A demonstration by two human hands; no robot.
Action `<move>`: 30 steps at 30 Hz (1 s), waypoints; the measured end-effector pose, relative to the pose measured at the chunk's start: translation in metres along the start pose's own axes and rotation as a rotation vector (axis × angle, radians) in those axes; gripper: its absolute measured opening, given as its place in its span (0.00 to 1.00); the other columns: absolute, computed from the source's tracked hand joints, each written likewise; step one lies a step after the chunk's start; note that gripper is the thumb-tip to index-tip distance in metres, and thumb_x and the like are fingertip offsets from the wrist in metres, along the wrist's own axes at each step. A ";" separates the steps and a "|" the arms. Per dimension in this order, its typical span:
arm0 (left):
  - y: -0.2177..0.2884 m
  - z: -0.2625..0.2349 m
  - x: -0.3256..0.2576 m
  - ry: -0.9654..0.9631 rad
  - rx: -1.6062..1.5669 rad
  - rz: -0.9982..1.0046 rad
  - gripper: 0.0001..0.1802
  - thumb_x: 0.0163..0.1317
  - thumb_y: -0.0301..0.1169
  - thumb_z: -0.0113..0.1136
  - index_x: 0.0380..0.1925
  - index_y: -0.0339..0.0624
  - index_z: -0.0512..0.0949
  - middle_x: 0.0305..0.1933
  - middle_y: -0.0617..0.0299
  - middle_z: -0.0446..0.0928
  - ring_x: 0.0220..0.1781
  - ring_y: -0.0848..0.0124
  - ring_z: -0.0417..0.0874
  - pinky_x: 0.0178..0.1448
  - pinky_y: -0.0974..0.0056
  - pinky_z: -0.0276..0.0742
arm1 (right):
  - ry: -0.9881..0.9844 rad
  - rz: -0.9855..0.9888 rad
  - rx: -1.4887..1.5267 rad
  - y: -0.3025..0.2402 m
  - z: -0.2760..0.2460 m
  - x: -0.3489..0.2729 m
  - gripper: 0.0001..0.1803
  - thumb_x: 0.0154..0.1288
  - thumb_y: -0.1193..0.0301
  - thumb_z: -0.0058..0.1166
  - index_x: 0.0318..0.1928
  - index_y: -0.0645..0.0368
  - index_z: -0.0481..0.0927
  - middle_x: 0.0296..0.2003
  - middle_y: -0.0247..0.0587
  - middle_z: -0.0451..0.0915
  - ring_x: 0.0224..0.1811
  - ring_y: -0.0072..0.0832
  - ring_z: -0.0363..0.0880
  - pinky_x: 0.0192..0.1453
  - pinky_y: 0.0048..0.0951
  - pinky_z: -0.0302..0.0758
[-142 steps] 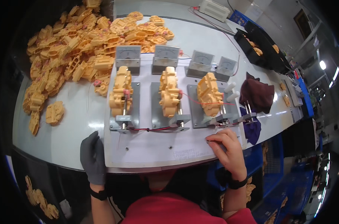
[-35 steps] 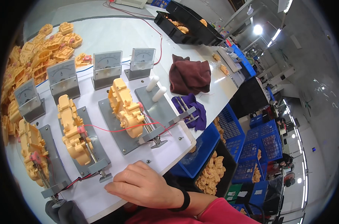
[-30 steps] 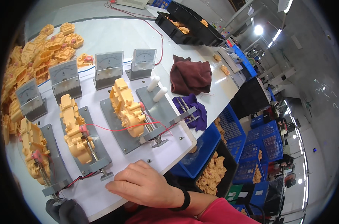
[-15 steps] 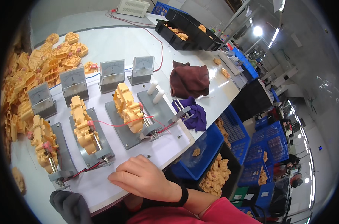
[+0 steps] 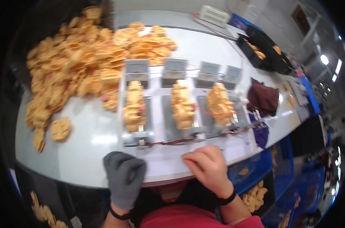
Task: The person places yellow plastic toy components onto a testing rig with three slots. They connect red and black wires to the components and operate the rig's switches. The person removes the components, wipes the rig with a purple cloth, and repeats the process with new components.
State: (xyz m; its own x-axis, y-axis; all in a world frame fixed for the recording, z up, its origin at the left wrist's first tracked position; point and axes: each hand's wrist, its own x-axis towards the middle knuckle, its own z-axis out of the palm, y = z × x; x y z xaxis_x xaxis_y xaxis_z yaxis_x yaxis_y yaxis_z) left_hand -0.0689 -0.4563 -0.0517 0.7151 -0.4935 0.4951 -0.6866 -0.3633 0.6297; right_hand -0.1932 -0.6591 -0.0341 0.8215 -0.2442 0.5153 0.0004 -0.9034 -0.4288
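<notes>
My left hand [image 5: 125, 173], in a grey glove, rests at the table's front edge with its fingers curled in and nothing visible in them. Bare and wearing a black wristband, my right hand [image 5: 210, 167] is closed loosely over the front edge; it too shows nothing held. Beyond the hands stand three yellow-orange plastic gear housings, left [image 5: 134, 106], middle [image 5: 182, 104] and right [image 5: 219, 102], each on a grey fixture plate with a metal clamp. Red and black wires [image 5: 168, 143] run between the clamps. Needle meters [image 5: 175, 72] stand behind them. Neither hand touches a housing.
A big heap of similar housings [image 5: 81, 64] covers the far left, with one loose housing [image 5: 60, 129] nearer. Brown cloth [image 5: 262, 98] and purple cloth [image 5: 260, 136] lie at right. Black bins [image 5: 252, 53] stand far right; blue bins [image 5: 252, 167] sit below the table's right edge.
The view has swung left, so the fixtures now appear further right and more of the heap shows. Both hands now appear side by side at the front edge; the three housings stay on their fixtures.
</notes>
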 end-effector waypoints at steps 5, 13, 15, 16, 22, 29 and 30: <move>0.003 -0.003 -0.001 0.020 -0.008 -0.017 0.10 0.49 0.24 0.71 0.32 0.48 0.83 0.37 0.64 0.76 0.49 0.59 0.73 0.55 0.55 0.69 | 0.006 0.005 -0.001 -0.005 -0.002 0.000 0.09 0.55 0.73 0.69 0.37 0.51 0.85 0.31 0.31 0.78 0.34 0.32 0.77 0.40 0.34 0.69; 0.005 -0.002 -0.001 0.037 0.008 -0.010 0.08 0.53 0.31 0.72 0.33 0.50 0.84 0.37 0.65 0.77 0.49 0.60 0.73 0.55 0.56 0.68 | 0.029 -0.007 0.015 -0.004 -0.002 0.000 0.08 0.55 0.73 0.68 0.37 0.52 0.84 0.31 0.32 0.78 0.34 0.33 0.76 0.40 0.34 0.68; 0.004 -0.001 -0.001 0.050 0.016 -0.005 0.07 0.54 0.33 0.72 0.33 0.51 0.84 0.36 0.66 0.78 0.48 0.60 0.74 0.55 0.56 0.68 | 0.033 -0.001 0.014 -0.004 -0.002 -0.001 0.08 0.55 0.73 0.68 0.37 0.52 0.84 0.31 0.32 0.78 0.34 0.33 0.76 0.40 0.34 0.68; 0.004 -0.001 -0.001 0.051 0.023 -0.005 0.06 0.55 0.33 0.71 0.33 0.51 0.84 0.36 0.66 0.78 0.48 0.60 0.74 0.55 0.56 0.68 | 0.036 -0.006 0.013 -0.004 -0.002 -0.002 0.08 0.56 0.73 0.68 0.37 0.52 0.84 0.31 0.32 0.78 0.34 0.33 0.76 0.40 0.34 0.68; 0.010 -0.002 0.003 0.034 0.043 -0.003 0.06 0.55 0.29 0.70 0.33 0.46 0.83 0.38 0.61 0.77 0.48 0.57 0.73 0.53 0.55 0.70 | 0.057 -0.042 0.009 -0.005 -0.003 -0.002 0.10 0.56 0.73 0.68 0.39 0.53 0.84 0.33 0.32 0.78 0.36 0.33 0.76 0.40 0.34 0.68; -0.002 -0.026 0.027 -0.051 -0.182 -0.154 0.15 0.64 0.32 0.66 0.48 0.39 0.81 0.44 0.58 0.79 0.50 0.64 0.79 0.58 0.61 0.74 | 0.112 -0.091 0.416 -0.040 0.005 0.009 0.21 0.61 0.73 0.65 0.54 0.57 0.78 0.43 0.42 0.77 0.45 0.39 0.76 0.53 0.37 0.71; -0.008 -0.036 0.038 -0.062 -0.235 -0.156 0.20 0.67 0.34 0.64 0.56 0.36 0.76 0.49 0.57 0.79 0.52 0.69 0.79 0.61 0.64 0.74 | 0.094 -0.080 0.527 -0.051 0.009 0.016 0.23 0.62 0.73 0.65 0.57 0.58 0.76 0.44 0.44 0.77 0.46 0.40 0.76 0.56 0.37 0.72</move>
State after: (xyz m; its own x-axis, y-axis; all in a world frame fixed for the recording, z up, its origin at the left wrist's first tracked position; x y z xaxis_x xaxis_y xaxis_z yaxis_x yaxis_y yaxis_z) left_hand -0.0316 -0.4439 -0.0158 0.7954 -0.4959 0.3484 -0.5147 -0.2492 0.8203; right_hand -0.1750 -0.6138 -0.0104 0.7528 -0.2345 0.6151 0.3663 -0.6272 -0.6874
